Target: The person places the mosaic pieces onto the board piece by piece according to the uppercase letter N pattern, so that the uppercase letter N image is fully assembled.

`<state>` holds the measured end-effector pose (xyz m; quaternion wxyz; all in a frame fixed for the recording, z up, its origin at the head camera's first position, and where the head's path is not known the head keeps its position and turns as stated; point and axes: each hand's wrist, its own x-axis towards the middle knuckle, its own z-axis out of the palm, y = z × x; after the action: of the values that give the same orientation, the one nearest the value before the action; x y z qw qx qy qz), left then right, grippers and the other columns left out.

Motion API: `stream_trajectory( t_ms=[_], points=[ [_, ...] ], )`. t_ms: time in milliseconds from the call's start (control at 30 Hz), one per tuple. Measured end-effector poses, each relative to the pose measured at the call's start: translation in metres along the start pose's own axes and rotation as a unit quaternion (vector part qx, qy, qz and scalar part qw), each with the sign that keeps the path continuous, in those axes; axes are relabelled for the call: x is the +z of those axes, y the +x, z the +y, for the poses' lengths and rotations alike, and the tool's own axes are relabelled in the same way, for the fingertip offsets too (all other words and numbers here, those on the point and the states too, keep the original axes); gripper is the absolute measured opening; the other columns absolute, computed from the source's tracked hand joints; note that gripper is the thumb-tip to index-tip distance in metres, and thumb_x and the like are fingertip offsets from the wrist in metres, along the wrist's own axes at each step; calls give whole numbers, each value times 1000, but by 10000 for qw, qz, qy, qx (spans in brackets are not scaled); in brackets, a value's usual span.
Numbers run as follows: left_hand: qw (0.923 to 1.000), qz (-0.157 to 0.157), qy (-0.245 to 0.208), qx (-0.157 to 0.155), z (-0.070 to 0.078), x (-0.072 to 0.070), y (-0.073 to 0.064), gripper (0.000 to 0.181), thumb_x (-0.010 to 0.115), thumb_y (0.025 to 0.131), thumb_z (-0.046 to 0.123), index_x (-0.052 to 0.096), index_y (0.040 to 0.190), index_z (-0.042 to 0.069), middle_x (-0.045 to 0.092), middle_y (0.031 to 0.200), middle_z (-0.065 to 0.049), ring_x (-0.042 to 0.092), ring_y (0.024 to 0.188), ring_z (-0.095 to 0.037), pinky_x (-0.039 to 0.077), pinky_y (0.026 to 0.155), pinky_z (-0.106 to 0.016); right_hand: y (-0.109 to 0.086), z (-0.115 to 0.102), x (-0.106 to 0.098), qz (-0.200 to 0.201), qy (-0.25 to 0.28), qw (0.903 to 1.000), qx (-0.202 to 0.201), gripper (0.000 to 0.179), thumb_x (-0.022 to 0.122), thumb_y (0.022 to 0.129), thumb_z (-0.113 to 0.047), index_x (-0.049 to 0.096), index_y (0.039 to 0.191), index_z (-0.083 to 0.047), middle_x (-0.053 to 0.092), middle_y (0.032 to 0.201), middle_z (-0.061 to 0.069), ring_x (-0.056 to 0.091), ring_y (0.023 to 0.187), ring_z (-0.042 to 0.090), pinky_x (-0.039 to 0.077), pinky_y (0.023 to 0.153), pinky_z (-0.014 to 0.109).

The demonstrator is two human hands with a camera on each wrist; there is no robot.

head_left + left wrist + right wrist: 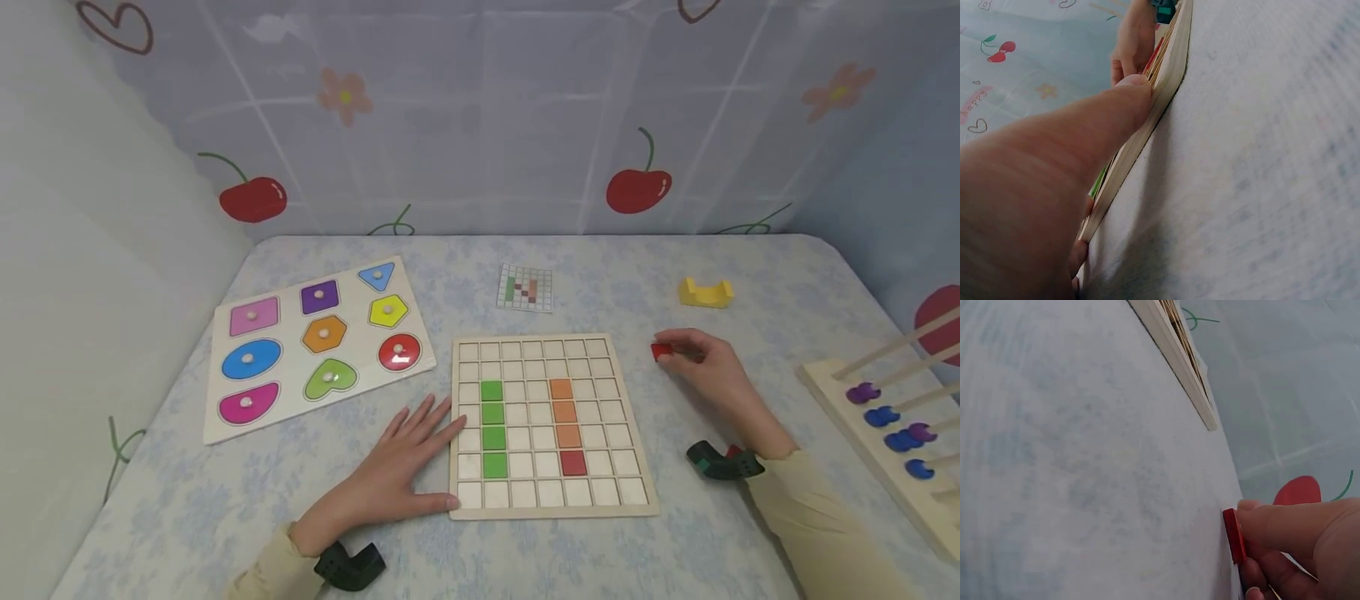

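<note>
A wooden grid board (pixel 552 512) lies on the table, with a column of several green tiles (pixel 492 414) and a column of orange tiles (pixel 566 412) ending in a red tile (pixel 573 463). My left hand (pixel 390 467) is spread flat at the board's left edge, thumb and fingertips touching the frame. To the right of the board, my right hand (pixel 708 367) pinches a red tile (pixel 1234 535) between thumb and fingers, close to the tabletop. Behind the board lies a small paper card (pixel 525 288) printed with a grid of coloured squares.
A shape puzzle board (pixel 318 350) with knobbed pieces lies at the left. A yellow block (pixel 706 293) stands at the back right. At the right edge is a wooden rack (pixel 862 433) with pegs and blue and purple beads. A small red piece (pixel 733 451) shows by the right wrist.
</note>
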<state>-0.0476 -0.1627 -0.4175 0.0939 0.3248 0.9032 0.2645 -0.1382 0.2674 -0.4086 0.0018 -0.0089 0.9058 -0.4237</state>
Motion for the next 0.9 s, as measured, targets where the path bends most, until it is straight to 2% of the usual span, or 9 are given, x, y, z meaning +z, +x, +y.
stream_trajectory(
  t_ms=[133,233,400,567,733,900],
  points=[
    [10000,9,29,2,0,0,0,89,61,80,61,27,149,18,11,155,-4,-1,140,-24,1,108,-52,1,1,4,63,-377,9991,-195,32,65,89,-10,60,119,-3,57,116,18,48,100,28,39,76,37],
    [10000,7,24,16,0,0,1,89,61,80,60,27,149,18,10,155,-4,-2,140,-24,1,108,-51,1,1,5,148,-601,9978,-249,31,66,87,-8,61,117,-2,58,111,18,50,97,30,40,75,39],
    [10000,-9,19,-5,1,0,1,89,63,79,59,27,149,17,11,155,-4,-2,140,-23,1,108,-51,-1,1,6,346,-727,9960,-388,26,68,86,-9,64,111,-2,62,100,15,52,83,25,41,68,35],
    [10000,-38,15,-21,1,-1,0,90,63,79,59,27,149,17,11,155,-4,-2,140,-23,1,108,-50,-2,-1,8,441,-753,9949,-503,27,69,86,-12,65,111,-2,64,99,14,54,79,22,42,63,27],
    [9999,-100,5,-54,1,-1,0,90,63,79,59,26,149,17,10,155,-4,-2,140,-23,0,108,-50,-3,-20,14,284,-508,9967,-565,30,69,86,-10,65,114,0,63,103,17,55,84,25,43,67,31],
    [9999,-100,53,-107,2,-1,1,90,63,79,60,26,150,18,10,155,-3,-3,140,-22,0,108,-50,-8,-49,32,-8,-235,9943,-1042,29,71,83,-5,66,111,-1,62,100,12,51,83,21,40,66,28]
  ],
)
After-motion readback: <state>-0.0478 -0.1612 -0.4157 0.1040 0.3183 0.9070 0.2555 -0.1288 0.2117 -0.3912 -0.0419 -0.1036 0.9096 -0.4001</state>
